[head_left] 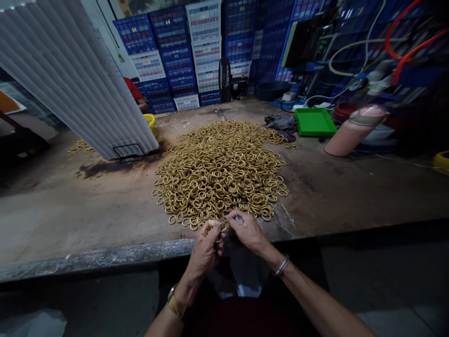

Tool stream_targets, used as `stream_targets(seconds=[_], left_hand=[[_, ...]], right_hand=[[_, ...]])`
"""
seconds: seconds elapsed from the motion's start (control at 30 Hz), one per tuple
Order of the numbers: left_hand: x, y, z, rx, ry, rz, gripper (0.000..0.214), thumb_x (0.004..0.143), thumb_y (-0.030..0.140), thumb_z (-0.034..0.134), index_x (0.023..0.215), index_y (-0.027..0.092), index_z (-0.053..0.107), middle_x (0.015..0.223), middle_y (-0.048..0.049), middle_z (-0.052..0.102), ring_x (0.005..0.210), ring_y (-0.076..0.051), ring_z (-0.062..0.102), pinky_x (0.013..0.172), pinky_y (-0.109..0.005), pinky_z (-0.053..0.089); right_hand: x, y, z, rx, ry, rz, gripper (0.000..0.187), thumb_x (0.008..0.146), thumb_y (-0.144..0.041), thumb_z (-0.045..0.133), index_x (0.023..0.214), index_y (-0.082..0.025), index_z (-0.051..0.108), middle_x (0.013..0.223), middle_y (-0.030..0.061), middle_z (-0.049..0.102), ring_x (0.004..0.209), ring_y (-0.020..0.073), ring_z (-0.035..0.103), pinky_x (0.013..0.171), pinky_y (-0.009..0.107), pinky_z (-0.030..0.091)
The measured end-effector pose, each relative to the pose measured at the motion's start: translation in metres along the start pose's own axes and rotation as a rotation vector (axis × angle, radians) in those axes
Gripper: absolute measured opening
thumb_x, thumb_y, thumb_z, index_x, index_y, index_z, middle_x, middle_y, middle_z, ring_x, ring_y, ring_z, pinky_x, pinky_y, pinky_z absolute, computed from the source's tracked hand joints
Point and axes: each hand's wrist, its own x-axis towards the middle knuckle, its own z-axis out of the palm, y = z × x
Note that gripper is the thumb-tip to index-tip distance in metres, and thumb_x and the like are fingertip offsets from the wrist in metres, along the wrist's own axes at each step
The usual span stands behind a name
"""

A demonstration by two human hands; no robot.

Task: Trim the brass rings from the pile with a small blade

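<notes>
A broad pile of brass-coloured rings (224, 173) lies on the worn workbench (133, 206). At the pile's near edge my left hand (206, 248) is closed around a few of these rings, with the thumb on top. My right hand (247, 229) meets it from the right, its thumb and forefinger pinched together by a ring in the left hand. Something small and greyish shows at the right fingers, too small to name. A watch is on my left wrist and a metal bracelet on my right.
A tall corrugated pale panel (80, 79) leans at the left by a wire stand (128, 152). A green tray (315, 121), a pink bottle (354, 131) and a dark cloth (280, 122) are at the right. Stacked crates (175, 61) stand behind; a person's red sleeve (132, 89) shows beside the panel.
</notes>
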Motion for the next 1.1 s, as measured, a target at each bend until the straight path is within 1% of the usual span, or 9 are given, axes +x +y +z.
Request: stream_targets(seconds=[0.13, 0.23, 0.5, 0.67, 0.77, 0.87, 1.0, 1.03, 1.1], left_hand=[[-0.001, 0.002, 0.003, 0.092, 0.048, 0.048, 0.034, 0.069, 0.05, 0.058, 0.076, 0.018, 0.048, 0.061, 0.0043, 0.049, 0.042, -0.004, 0.04, 0.04, -0.016, 0.028], [-0.001, 0.001, 0.004, 0.214, 0.056, 0.125, 0.033, 0.072, 0.05, 0.055, 0.074, 0.018, 0.048, 0.055, 0.005, 0.046, 0.041, -0.005, 0.037, 0.04, -0.017, 0.028], [-0.005, 0.0, 0.005, 0.348, 0.102, 0.261, 0.026, 0.074, 0.043, 0.055, 0.07, 0.018, 0.052, 0.054, 0.0041, 0.045, 0.046, -0.007, 0.039, 0.045, -0.018, 0.032], [-0.034, 0.0, 0.008, 0.349, -0.089, 0.052, 0.027, 0.074, 0.044, 0.056, 0.071, 0.017, 0.054, 0.057, 0.002, 0.05, 0.045, -0.006, 0.04, 0.043, -0.017, 0.031], [-0.044, -0.022, -0.003, 0.299, -0.182, -0.173, 0.03, 0.072, 0.046, 0.056, 0.072, 0.016, 0.052, 0.057, 0.0023, 0.05, 0.038, -0.005, 0.037, 0.036, -0.016, 0.028], [-0.039, -0.059, -0.024, 0.219, -0.113, -0.363, 0.03, 0.067, 0.043, 0.062, 0.067, 0.016, 0.049, 0.054, 0.0024, 0.05, 0.034, -0.004, 0.035, 0.031, -0.015, 0.024], [-0.027, -0.097, -0.043, 0.229, -0.004, -0.413, 0.03, 0.069, 0.039, 0.062, 0.062, 0.011, 0.053, 0.051, 0.0007, 0.049, 0.037, -0.006, 0.041, 0.033, -0.018, 0.029], [-0.025, -0.1, -0.044, 0.222, 0.042, -0.422, 0.028, 0.073, 0.038, 0.059, 0.068, 0.01, 0.056, 0.057, -0.0013, 0.053, 0.043, -0.009, 0.048, 0.038, -0.02, 0.037], [-0.027, -0.099, -0.04, 0.183, 0.074, -0.313, 0.025, 0.08, 0.033, 0.053, 0.095, 0.013, 0.057, 0.088, -0.0063, 0.06, 0.073, -0.016, 0.058, 0.059, -0.03, 0.049]], right_hand=[[-0.009, 0.005, -0.001, -0.257, -0.052, -0.218, 0.013, 0.075, -0.018, 0.043, 0.074, -0.018, 0.056, 0.063, -0.0004, 0.056, 0.057, 0.0106, 0.048, 0.055, 0.02, 0.034], [-0.015, 0.004, -0.002, -0.438, -0.117, -0.306, 0.017, 0.068, -0.009, 0.043, 0.076, -0.018, 0.055, 0.062, 0.0004, 0.057, 0.056, 0.0119, 0.049, 0.054, 0.022, 0.031], [-0.014, 0.001, -0.005, -0.653, -0.161, -0.221, 0.019, 0.071, -0.011, 0.043, 0.082, -0.02, 0.055, 0.066, 0.0022, 0.062, 0.058, 0.0134, 0.053, 0.053, 0.023, 0.027], [-0.003, 0.006, -0.009, -0.791, -0.085, -0.108, 0.018, 0.07, -0.012, 0.045, 0.083, -0.019, 0.056, 0.07, 0.0051, 0.064, 0.062, 0.0157, 0.057, 0.053, 0.024, 0.027], [0.004, 0.006, -0.005, -0.724, -0.02, -0.161, 0.018, 0.072, -0.012, 0.045, 0.085, -0.019, 0.056, 0.072, 0.004, 0.064, 0.066, 0.0158, 0.058, 0.056, 0.023, 0.031], [0.011, 0.005, 0.002, -0.632, 0.027, -0.251, 0.026, 0.073, -0.013, 0.045, 0.096, -0.018, 0.054, 0.082, 0.0042, 0.065, 0.075, 0.016, 0.059, 0.064, 0.022, 0.036], [0.017, 0.005, 0.01, -0.652, 0.009, -0.261, 0.039, 0.072, -0.011, 0.047, 0.11, -0.018, 0.05, 0.098, 0.0066, 0.064, 0.087, 0.0178, 0.059, 0.073, 0.024, 0.039], [0.018, 0.005, 0.011, -0.671, -0.001, -0.25, 0.039, 0.071, -0.01, 0.046, 0.109, -0.019, 0.052, 0.102, 0.006, 0.063, 0.09, 0.0179, 0.059, 0.074, 0.024, 0.039], [0.019, 0.004, 0.012, -0.714, 0.003, -0.219, 0.039, 0.071, -0.009, 0.045, 0.106, -0.021, 0.054, 0.102, 0.0054, 0.064, 0.091, 0.0183, 0.059, 0.074, 0.025, 0.039]])
